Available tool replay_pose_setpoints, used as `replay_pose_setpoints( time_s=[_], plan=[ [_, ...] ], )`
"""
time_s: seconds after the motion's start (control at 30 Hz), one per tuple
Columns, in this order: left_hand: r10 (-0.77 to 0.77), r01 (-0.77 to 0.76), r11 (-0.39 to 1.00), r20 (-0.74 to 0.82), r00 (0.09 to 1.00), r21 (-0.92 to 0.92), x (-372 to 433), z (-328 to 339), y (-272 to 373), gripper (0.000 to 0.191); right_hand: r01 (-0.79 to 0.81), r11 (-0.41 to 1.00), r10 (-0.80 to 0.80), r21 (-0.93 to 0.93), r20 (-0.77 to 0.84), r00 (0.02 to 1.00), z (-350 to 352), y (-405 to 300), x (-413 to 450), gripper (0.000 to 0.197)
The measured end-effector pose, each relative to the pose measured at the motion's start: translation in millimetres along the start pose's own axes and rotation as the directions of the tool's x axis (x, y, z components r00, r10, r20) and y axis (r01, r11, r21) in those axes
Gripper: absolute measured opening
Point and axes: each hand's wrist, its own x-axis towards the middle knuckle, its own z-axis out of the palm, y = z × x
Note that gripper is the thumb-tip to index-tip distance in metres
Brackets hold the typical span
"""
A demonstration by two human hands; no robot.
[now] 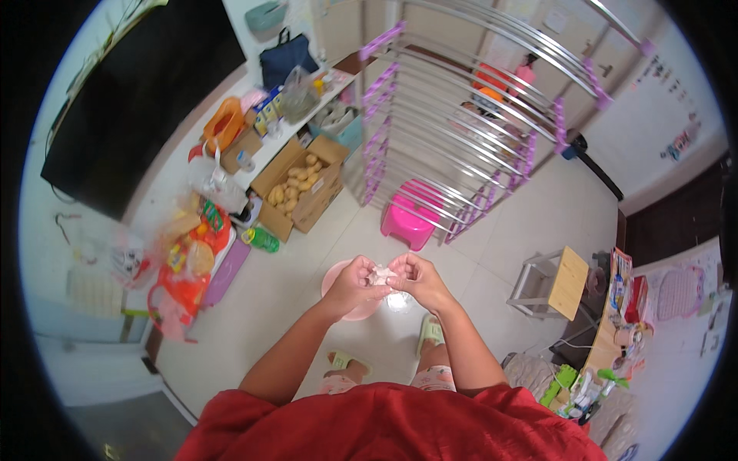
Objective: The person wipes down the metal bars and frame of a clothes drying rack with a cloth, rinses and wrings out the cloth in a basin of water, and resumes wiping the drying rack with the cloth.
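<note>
Between my two hands, in front of my body, is a small crumpled piece of pale pinkish-white cloth (pixel 379 276); its exact kind cannot be told. The fingers and thumb of my left hand (pixel 356 283) grip its left side. My right hand (pixel 416 280) pinches the right side, with the thumb lying across it. Below my hands a round pink basin (pixel 351 313) stands on the tiled floor, partly hidden by my left hand and forearm. What the basin holds is not visible.
A metal drying rack (pixel 461 147) with purple joints stands ahead, a pink plastic stool (pixel 410 222) under its near end. To the left are a cardboard box (pixel 317 201) of potatoes and a green bottle (pixel 262 240). A wooden-topped stool (pixel 568 282) stands right.
</note>
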Motion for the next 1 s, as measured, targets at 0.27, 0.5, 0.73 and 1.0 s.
replay_pose_setpoints(
  time_s=[0.27, 0.5, 0.73, 1.0],
  plan=[
    [0.046, -0.051, 0.998, 0.128, 0.991, 0.034, 50.2, 180.6, 63.4, 0.02, 0.158, 0.98, -0.149, 0.125, -0.072, 0.986, -165.0, -62.5, -88.0, 0.013],
    [0.341, -0.353, 0.903, 0.092, 0.936, 0.245, 142.8, 341.8, 93.9, 0.028, 0.383, 0.899, -0.302, 0.212, -0.335, 0.893, -286.2, -135.4, -149.3, 0.03],
    [0.49, -0.431, 0.728, 0.036, 0.871, 0.533, 198.1, 411.7, 146.9, 0.018, 0.42, 0.903, -0.394, 0.091, -0.216, 0.893, -363.5, -183.7, -132.7, 0.034],
    [0.647, -0.629, 0.743, -0.007, 0.762, 0.226, 297.7, 429.9, 184.5, 0.016, 0.427, 0.891, -0.377, 0.155, -0.272, 0.885, -422.0, -253.3, -76.4, 0.023]
  ],
)
